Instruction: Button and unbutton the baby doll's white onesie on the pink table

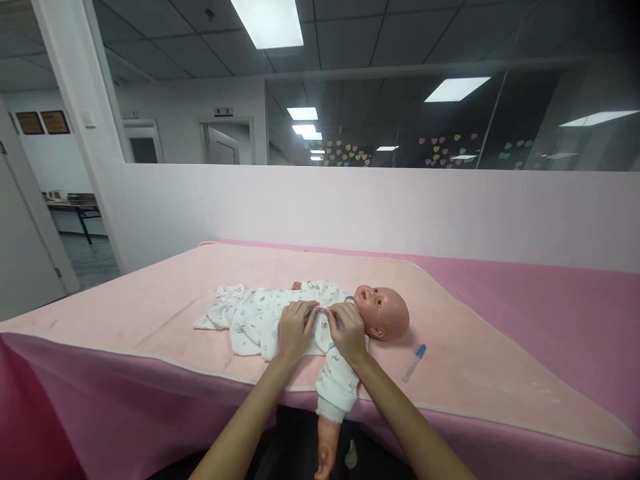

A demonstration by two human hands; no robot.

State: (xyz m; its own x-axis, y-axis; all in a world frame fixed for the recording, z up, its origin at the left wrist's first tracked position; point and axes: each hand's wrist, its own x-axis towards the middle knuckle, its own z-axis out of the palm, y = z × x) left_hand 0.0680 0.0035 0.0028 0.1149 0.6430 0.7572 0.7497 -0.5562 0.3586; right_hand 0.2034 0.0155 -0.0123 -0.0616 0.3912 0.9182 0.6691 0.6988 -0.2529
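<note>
A baby doll (383, 312) lies on its back on the pink blanket (150, 313), head to the right, dressed in a white patterned sleepsuit (250, 317). One sleeved arm of the doll hangs over the table's near edge. My left hand (295, 330) rests on the doll's chest, fingers curled and pinching the sleepsuit's front. My right hand (347, 330) sits just beside it near the doll's neck, also pinching the cloth. The two hands nearly touch.
A small clear tube with a blue cap (414, 362) lies on the blanket right of the doll. A white partition wall (400, 207) runs behind the table, with glass above. A darker pink cover (575, 313) spreads at the right. A doorway opens at the left.
</note>
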